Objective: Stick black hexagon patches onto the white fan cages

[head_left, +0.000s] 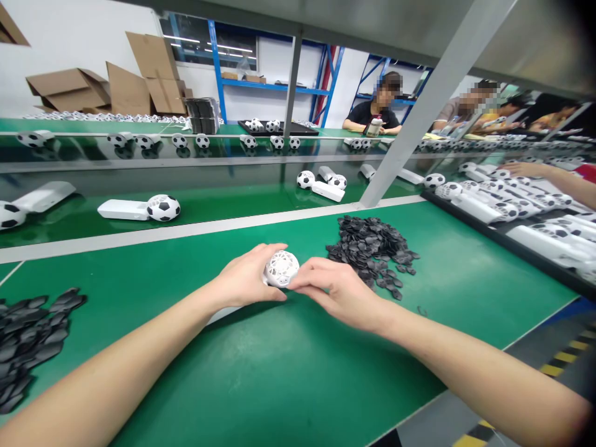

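My left hand (249,273) is wrapped round a white football-shaped handheld fan (282,269). The round openwork head faces up towards me, and part of its white handle juts out below my left wrist. My right hand (338,288) is at the right side of the head, with thumb and fingertips pinched together against its rim. Whatever the pinch holds, if anything, is too small or hidden to make out. Just behind my right hand lies a heap of small black pieces (367,245) on the green bench (261,385).
More flat black pieces (35,341) lie at the far left. Beyond the bench's pale rail, football-patterned fans (162,208) lie on a green conveyor (223,198). A slanted metal post (419,118) rises ahead. At right, a black tray (507,245) holds many fans, with another person's arm (554,174) reaching over.
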The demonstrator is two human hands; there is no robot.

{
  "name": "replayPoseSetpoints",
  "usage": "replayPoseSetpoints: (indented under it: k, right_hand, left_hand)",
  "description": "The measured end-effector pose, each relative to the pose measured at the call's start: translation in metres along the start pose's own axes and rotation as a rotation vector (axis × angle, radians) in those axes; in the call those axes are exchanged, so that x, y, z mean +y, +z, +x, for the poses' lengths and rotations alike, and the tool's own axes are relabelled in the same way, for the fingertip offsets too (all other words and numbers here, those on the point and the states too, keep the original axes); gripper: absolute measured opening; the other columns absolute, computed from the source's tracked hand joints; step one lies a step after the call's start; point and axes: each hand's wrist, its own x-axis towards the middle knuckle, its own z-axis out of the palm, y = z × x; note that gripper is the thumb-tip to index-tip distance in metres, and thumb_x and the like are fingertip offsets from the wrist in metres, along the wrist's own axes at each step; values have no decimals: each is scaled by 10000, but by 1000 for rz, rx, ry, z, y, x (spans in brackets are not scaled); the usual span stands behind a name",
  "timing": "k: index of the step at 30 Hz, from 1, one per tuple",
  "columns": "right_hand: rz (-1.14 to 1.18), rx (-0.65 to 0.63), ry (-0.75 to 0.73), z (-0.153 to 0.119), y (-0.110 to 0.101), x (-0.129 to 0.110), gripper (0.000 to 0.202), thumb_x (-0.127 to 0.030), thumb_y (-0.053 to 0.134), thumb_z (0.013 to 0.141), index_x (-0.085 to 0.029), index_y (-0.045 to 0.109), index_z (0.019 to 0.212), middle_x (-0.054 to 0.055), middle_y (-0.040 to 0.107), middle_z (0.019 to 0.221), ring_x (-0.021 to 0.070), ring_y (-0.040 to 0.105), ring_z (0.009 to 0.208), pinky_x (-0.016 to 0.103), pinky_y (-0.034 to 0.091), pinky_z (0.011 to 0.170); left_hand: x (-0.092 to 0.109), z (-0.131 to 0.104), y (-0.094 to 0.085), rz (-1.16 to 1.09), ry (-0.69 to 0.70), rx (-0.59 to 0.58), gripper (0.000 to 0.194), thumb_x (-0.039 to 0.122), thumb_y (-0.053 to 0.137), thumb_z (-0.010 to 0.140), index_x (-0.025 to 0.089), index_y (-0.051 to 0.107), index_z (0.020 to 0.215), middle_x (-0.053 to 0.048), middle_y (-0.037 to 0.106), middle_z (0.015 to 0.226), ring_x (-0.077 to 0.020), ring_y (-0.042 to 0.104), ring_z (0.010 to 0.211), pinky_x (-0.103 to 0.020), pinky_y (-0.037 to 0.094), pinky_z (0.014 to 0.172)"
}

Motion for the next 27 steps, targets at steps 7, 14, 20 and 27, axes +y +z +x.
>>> replayPoseSetpoints:
  k: [7,14,20,27]
  right_hand:
    - [-155,3,-83,20,14,0,80,-156,534,808,-202,593,781,10,635,783,148,536,728,274,381,654]
    - [11,91,-25,17,17,6,149,-144,547,794,-224,555,919,33,612,954,176,535,925,324,414,810]
    - [219,22,246,15,19,20,501,-233,623,740,-211,401,1188,85,481,1208,212,459,1104,401,405,912]
    - [346,77,333,13,24,17,506,-235,676,689,-201,420,1124,64,529,1140,200,518,1021,364,434,857]
  left_hand:
    - [1,-2,3,-28,14,33,825,554,667,565,271,361,1277,-52,482,1249,-258,490,1093,-383,405,902]
    - [6,-2,2,-9,-2,42,675,515,635,624,292,410,1221,-32,529,1173,-250,535,1015,-362,439,830]
    - [10,-4,0,1,-30,61,619,500,634,632,297,437,1183,-24,551,1120,-240,557,940,-350,458,750]
    - [14,-3,4,8,-38,98,561,483,619,656,275,472,1156,-25,566,1106,-243,557,952,-348,446,793]
